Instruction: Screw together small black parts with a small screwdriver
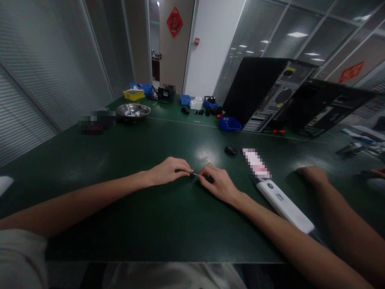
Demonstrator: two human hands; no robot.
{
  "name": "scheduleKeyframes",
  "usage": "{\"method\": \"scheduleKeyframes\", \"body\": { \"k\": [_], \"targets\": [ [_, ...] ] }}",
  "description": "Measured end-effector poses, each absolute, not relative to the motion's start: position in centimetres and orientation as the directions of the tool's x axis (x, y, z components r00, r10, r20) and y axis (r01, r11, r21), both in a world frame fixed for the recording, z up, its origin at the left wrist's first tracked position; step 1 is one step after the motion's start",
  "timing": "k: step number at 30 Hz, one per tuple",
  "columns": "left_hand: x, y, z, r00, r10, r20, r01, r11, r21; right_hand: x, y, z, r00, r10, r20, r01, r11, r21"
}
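My left hand rests low over the green table, its fingers pinched on a small black part that they largely cover. Facing it, my right hand is closed around what looks like a small screwdriver with a black handle. Its thin metal shaft reaches left to the black part. Whether the tip is seated in it is too small to tell. A black computer mouse lies beyond my right hand.
Right of my forearm lies a long white device; past it rests another person's hand. A metal bowl, yellow tray and blue bin stand farther back. Black computer towers occupy the back right.
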State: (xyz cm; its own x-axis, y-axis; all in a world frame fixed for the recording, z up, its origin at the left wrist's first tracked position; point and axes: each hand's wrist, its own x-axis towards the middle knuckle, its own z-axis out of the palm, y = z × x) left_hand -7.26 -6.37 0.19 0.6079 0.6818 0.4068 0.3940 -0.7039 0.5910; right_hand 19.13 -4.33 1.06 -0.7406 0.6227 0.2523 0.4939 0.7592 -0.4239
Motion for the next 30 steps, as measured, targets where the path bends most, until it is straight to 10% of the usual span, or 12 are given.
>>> {"method": "scheduleKeyframes", "body": {
  "k": [17, 30],
  "targets": [
    [-7.1, -7.0, 0.0, 0.655, 0.625, 0.424, 0.416, -0.767, 0.489, 18.5, -4.8, 0.9, -0.727, 0.611, 0.314, 0.439, 0.765, -0.472],
    [-6.7, -7.0, 0.8, 0.626, 0.706, 0.331, 0.593, -0.707, 0.386, 19.7, -3.7, 1.2, -0.709, 0.670, 0.221, 0.625, 0.742, -0.243]
  ]
}}
